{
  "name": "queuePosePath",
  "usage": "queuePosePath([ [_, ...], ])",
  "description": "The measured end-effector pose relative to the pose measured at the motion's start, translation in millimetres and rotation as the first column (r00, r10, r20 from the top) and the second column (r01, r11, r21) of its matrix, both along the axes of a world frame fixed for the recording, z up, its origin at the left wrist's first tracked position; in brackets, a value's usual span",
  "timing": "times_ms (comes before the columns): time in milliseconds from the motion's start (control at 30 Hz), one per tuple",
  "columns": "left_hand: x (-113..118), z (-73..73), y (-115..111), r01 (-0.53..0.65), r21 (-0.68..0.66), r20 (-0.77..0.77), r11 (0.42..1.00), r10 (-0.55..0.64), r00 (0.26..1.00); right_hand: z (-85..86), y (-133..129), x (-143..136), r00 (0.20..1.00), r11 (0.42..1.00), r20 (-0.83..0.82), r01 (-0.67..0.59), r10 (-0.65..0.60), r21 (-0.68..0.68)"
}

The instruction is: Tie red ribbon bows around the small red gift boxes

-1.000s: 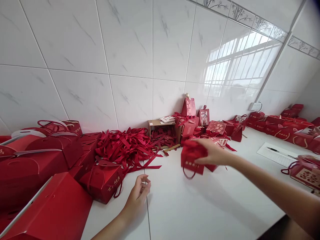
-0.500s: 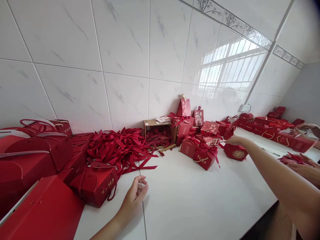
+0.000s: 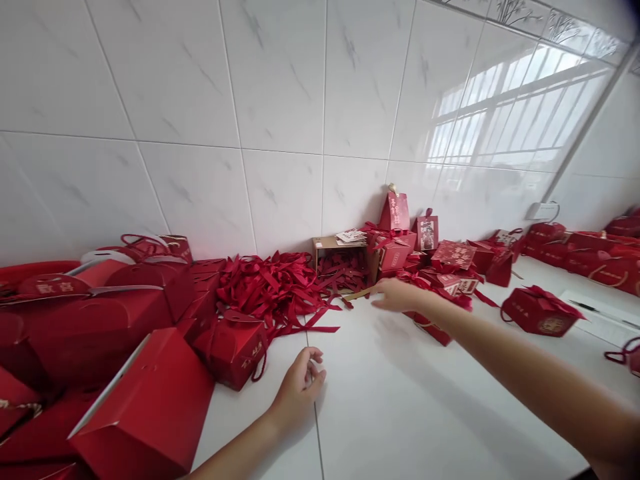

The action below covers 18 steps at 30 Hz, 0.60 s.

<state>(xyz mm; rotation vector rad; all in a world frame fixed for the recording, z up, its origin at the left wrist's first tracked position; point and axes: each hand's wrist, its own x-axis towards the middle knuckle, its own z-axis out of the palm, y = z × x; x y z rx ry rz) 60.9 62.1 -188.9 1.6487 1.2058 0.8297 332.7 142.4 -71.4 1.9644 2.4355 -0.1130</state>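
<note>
A corded red box point(image 3: 234, 353) lies at ten o'clock, the ribbon heap point(image 3: 277, 287) at eleven, from the left hand point(image 3: 300, 385), its grip loose and empty. The right hand point(image 3: 395, 296), its grip too blurred to tell, has that heap at nine, a ribboned box point(image 3: 436, 332) close by at four.

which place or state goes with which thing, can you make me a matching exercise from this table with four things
1. left hand
2. heap of red ribbons
3. printed cards
4. red box with round gold emblem

A. lying on top of the cardboard box
B. beside the white sheet, toward the picture's right
C. fingers curled, holding nothing
D. just left of the cardboard box in the picture

Pairs: 1-C, 2-D, 3-A, 4-B
</note>
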Motion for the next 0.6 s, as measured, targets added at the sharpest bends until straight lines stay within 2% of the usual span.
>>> queuePosePath([
  [100, -1, -1.0, -1, 0.004, 0.002, -0.039, 1.0, -0.004, 0.999, -28.3, 6, -58, 0.995, 0.985, -0.01, -0.099, 0.099, -0.138],
  [200, -3, -4.5, 0, -0.007, 0.041, -0.076, 0.999, 0.011, 0.997, -55.3, 8, -102, 0.993, 0.981, -0.033, -0.12, 0.117, -0.152],
  [267, -5, -8.0, 2, -0.014, 0.124, -0.086, 0.992, 0.025, 0.996, -67.1, 6, -122, 0.993, 0.986, -0.047, -0.111, 0.106, -0.122],
  [333, -7, -12.0, 4, -0.027, 0.246, -0.076, 0.969, 0.047, 0.996, -70.4, 3, -134, 0.99, 0.98, -0.061, -0.136, 0.128, -0.144],
  [400, -9, -15.3, 7, -0.076, 0.359, -0.053, 0.93, 0.101, 0.993, -63.9, -2, -138, 0.977, 0.948, -0.086, -0.211, 0.196, -0.238],
  [500, -10, -15.5, 7, -0.105, 0.426, -0.064, 0.899, 0.146, 0.987, -38.8, -14, -132, 0.932, 0.862, -0.178, -0.36, 0.316, -0.356],
  [567, -9, -12.3, 5, -0.028, 0.4, -0.11, 0.916, 0.079, 0.991, -16.6, -25, -124, 0.875, 0.832, -0.301, -0.465, 0.379, -0.304],
  [600, -9, -10.2, 3, 0.017, 0.367, -0.123, 0.93, 0.03, 0.992, -5.3, -31, -119, 0.825, 0.831, -0.394, -0.512, 0.405, -0.219],
])
